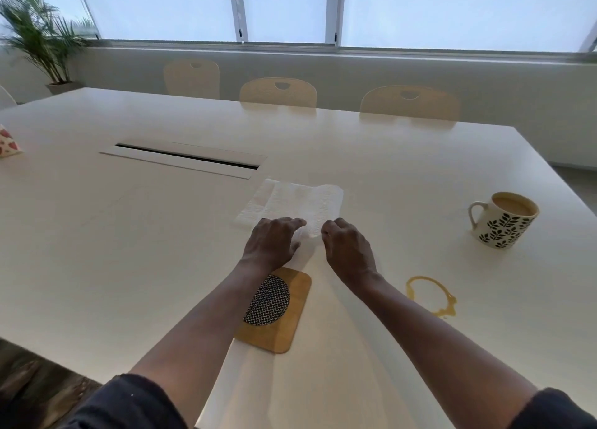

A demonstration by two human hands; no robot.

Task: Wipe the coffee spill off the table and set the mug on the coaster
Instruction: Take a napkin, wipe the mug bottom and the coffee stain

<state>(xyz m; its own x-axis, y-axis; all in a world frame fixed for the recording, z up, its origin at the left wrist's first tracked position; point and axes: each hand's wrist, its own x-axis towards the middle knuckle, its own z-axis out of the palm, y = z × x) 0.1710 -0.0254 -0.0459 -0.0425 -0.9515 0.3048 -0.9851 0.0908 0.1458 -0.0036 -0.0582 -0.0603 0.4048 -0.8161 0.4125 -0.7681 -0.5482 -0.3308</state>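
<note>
A white paper towel (292, 202) lies on the white table (129, 234), its near edge lifted. My left hand (273, 242) and my right hand (347, 246) both pinch that near edge, fingers curled. A ring-shaped coffee spill (431, 296) sits on the table to the right of my right forearm. The white mug (504, 220) with black leaf print, full of coffee, stands farther right, handle to the left. A wooden coaster (284, 312) with a black-and-white woven disc lies under my left forearm, partly hidden.
A cable slot (187, 156) runs across the table behind the towel. Three wooden chairs (278, 92) stand along the far side. A patterned box (8, 141) sits at the left edge, and a potted palm (42, 37) is in the corner.
</note>
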